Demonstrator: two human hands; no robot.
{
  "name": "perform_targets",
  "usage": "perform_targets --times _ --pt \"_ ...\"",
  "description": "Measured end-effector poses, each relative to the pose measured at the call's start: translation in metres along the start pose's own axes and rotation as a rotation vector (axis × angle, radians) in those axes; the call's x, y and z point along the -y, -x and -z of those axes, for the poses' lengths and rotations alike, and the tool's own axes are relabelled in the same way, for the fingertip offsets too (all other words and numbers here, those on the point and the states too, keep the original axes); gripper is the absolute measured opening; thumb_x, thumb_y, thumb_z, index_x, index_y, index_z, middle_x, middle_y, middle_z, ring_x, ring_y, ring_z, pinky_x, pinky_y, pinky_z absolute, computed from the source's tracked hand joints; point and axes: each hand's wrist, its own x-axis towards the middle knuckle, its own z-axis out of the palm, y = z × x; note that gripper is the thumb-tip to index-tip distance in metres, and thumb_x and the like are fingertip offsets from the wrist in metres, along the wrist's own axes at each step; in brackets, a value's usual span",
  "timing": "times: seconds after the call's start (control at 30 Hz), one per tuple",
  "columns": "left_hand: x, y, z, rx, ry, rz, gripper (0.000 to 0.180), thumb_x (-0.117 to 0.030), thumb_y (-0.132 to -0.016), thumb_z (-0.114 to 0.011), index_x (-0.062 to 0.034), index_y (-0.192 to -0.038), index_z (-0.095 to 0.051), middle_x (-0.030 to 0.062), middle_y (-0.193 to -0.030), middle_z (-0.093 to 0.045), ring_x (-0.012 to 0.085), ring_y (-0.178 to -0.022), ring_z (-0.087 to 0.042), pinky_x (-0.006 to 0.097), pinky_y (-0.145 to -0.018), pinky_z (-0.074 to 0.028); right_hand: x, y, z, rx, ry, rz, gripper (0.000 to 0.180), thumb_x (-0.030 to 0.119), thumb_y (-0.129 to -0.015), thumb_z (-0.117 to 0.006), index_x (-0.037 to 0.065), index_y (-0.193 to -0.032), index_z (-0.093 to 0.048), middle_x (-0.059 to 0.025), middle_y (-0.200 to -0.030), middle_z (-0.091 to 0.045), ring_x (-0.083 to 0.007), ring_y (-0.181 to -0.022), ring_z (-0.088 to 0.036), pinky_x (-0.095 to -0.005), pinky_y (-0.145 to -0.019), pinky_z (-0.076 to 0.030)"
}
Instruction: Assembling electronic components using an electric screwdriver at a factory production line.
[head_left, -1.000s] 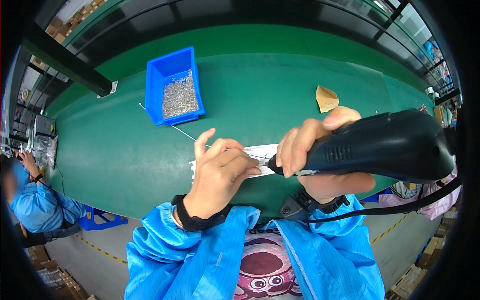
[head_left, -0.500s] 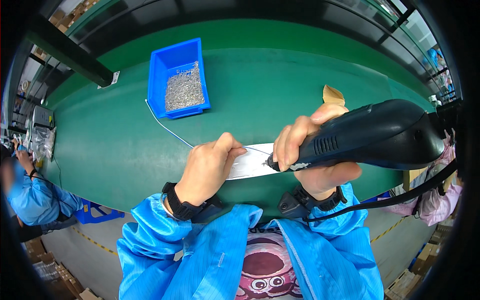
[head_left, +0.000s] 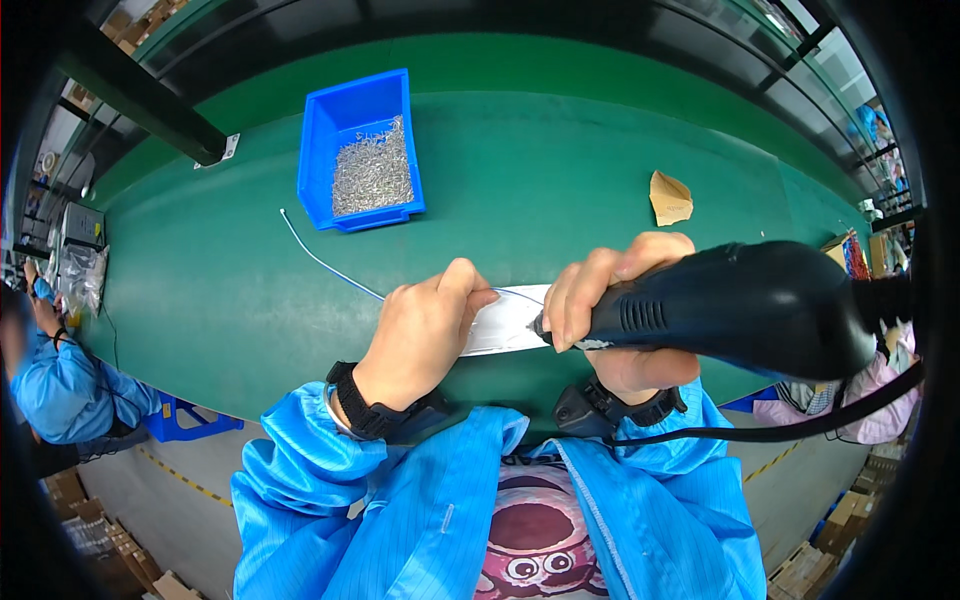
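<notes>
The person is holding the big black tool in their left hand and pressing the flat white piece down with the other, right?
Not quite. The head view shows the big black tool in the right hand. It is the left hand that presses the flat white piece down on the green table.

A black power tool (head_left: 745,305) met a silver-grey plate (head_left: 505,325) on a green table (head_left: 220,270); far left stood a blue bin (head_left: 355,110).

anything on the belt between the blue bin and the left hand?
Head view: between the blue bin and the left hand lies only a thin pale wire, running across the green belt toward the hand. Otherwise bare.
</notes>
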Motion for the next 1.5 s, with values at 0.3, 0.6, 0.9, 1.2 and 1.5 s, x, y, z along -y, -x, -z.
perform_targets --times 0.3,0.6,0.9,1.2,1.5 --pt "-0.005 -0.007 0.008 -0.113 -0.103 -0.192 0.013 -0.006 -0.066 -0.067 -0.0068 -0.075 -0.057 0.0039 -0.074 -0.06 0.0234 -0.069 -0.056 0.035 -0.066 -0.045 0.0 -0.004 -0.008 -0.21 -0.071 -0.114 0.077 0.07 -0.07 -0.046 0.005 -0.11 -0.033 -0.0078 -0.06 -0.05 -0.0161 -0.044 -0.05 -0.0286 -0.045 -0.045" --pt "-0.031 0.001 -0.009 -0.034 -0.022 -0.322 0.019 -0.02 -0.057 -0.073 -0.0107 -0.066 -0.06 -0.0021 -0.069 -0.054 0.0154 -0.073 -0.05 0.041 -0.088 -0.032 0.025 -0.01 -0.003 -0.158 -0.491 0.12 0.083 0.064 -0.066 -0.056 -0.004 -0.107 -0.033 -0.0162 -0.065 -0.054 -0.0204 -0.053 -0.055 -0.0282 -0.049 -0.047" --pt "-0.036 0.0 -0.014 -0.069 -0.015 -0.28 0.016 -0.019 -0.059 -0.072 -0.0114 -0.066 -0.061 -0.0022 -0.065 -0.054 0.0131 -0.069 -0.051 0.04 -0.091 -0.03 0.017 -0.008 0.007 0.031 -0.337 0.194 0.075 0.066 -0.071 -0.051 0.006 -0.111 -0.03 -0.0123 -0.067 -0.054 -0.0185 -0.05 -0.054 -0.0299 -0.05 -0.047" --pt "-0.043 0.0 -0.007 0.09 0.028 -0.206 0.053 -0.027 -0.06 -0.072 -0.0017 -0.103 -0.056 0.0084 -0.094 -0.058 0.0227 -0.093 -0.054 0.045 -0.096 -0.028 0.023 0.0 0.018 0.101 -0.207 0.114 0.073 0.066 -0.072 -0.05 0.005 -0.108 -0.032 -0.0111 -0.064 -0.052 -0.0174 -0.048 -0.052 -0.029 -0.049 -0.047" --pt "-0.017 0.004 0.002 0.198 -0.206 -0.177 0.066 -0.027 -0.059 -0.075 0.0 -0.114 -0.049 0.0139 -0.117 -0.052 0.028 -0.111 -0.047 0.047 -0.097 -0.029 0.02 0.016 0.016 -0.234 -0.063 -0.04 0.073 0.07 -0.071 -0.044 0.007 -0.106 -0.033 -0.0077 -0.058 -0.048 -0.0151 -0.043 -0.048 -0.0272 -0.044 -0.043"
